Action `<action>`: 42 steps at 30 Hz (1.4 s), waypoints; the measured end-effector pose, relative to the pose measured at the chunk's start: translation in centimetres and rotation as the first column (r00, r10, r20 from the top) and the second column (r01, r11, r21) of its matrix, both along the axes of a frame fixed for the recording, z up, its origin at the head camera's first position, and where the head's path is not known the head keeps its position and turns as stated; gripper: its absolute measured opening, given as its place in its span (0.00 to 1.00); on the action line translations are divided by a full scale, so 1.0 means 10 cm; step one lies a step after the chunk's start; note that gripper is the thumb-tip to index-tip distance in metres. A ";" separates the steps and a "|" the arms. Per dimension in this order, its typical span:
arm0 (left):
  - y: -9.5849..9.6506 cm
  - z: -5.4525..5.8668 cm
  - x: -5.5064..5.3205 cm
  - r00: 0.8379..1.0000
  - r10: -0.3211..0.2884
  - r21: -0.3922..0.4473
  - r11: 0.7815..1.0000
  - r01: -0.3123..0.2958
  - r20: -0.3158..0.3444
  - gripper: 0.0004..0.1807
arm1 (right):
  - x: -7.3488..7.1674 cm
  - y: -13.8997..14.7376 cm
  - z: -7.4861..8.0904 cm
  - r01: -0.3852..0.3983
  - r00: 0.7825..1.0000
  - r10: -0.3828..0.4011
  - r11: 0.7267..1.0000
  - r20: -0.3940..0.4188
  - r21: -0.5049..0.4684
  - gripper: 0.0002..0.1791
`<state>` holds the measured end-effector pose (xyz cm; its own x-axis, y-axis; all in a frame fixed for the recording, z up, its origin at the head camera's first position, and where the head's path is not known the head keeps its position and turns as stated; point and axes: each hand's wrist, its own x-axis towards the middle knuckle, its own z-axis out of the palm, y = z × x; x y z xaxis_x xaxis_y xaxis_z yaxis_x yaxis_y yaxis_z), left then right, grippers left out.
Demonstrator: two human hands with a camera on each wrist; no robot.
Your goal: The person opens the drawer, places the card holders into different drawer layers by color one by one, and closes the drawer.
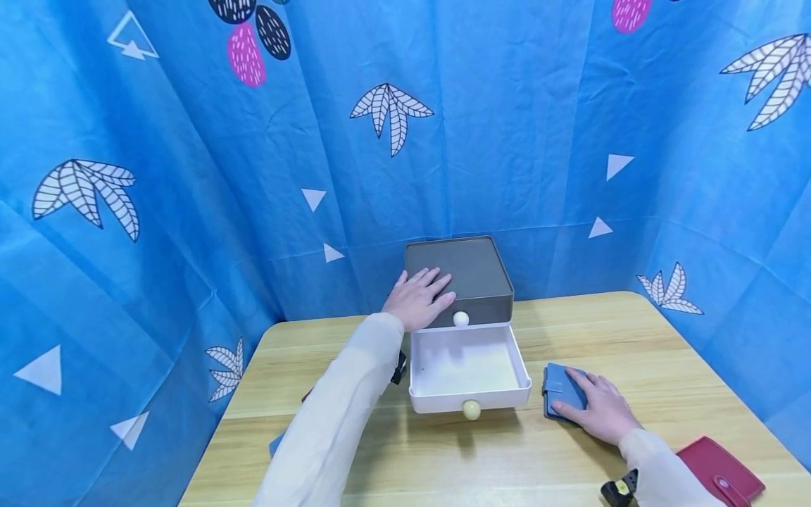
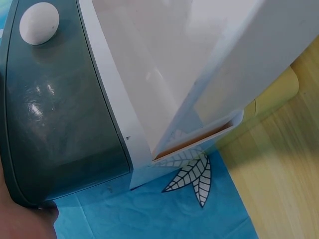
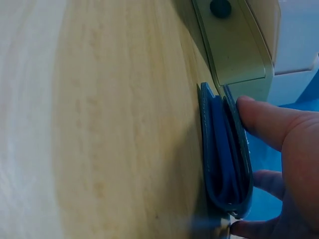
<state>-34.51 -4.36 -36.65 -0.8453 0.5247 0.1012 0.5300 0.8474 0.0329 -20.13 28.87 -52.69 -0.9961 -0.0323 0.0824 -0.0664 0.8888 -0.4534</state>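
My left hand (image 1: 419,299) rests on the dark grey top (image 1: 465,264) of a small drawer unit, fingers spread flat. Below its dark upper drawer front, with a white knob (image 1: 460,319), a white drawer (image 1: 443,403) stands pulled out, its pale inner floor showing. The left wrist view shows that white drawer (image 2: 112,74) beside the dark front (image 2: 75,129). To the right of the unit, my right hand (image 1: 602,408) holds a blue wallet (image 1: 555,384) lying on the table. In the right wrist view the thumb and fingers span the cover of the folded wallet (image 3: 244,154).
A red wallet (image 1: 719,468) with a snap strap lies by my right sleeve. Part of a blue item (image 1: 275,444) shows beside my left sleeve on the wooden table (image 1: 253,394). A blue patterned curtain (image 1: 507,176) hangs behind and at both sides.
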 end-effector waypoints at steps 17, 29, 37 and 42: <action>0.00 -0.02 0.00 1.000 0.007 0.009 1.000 -0.007 0.001 0.37 | -0.04 -0.09 0.02 0.045 0.999 -0.043 0.997 0.033 -0.063 0.49; 0.00 -0.03 0.00 1.000 0.006 0.011 1.000 -0.006 -0.006 0.36 | -0.07 -0.13 0.03 0.044 0.999 -0.042 0.993 0.018 -0.113 0.50; 0.00 -0.04 -0.03 1.000 0.006 0.014 1.000 -0.006 -0.014 0.36 | -0.09 -0.13 0.05 0.032 0.999 -0.030 0.992 0.018 -0.120 0.49; 0.00 -0.05 -0.04 1.000 0.008 0.022 1.000 -0.008 -0.015 0.36 | -0.10 -0.13 0.08 0.023 0.999 -0.019 0.990 0.026 -0.142 0.47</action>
<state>-34.90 -4.31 -37.11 -0.8478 0.5152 0.1253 0.5236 0.8509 0.0437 -21.15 27.60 -51.89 -0.9982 -0.0012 0.0604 -0.0359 0.8164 -0.5764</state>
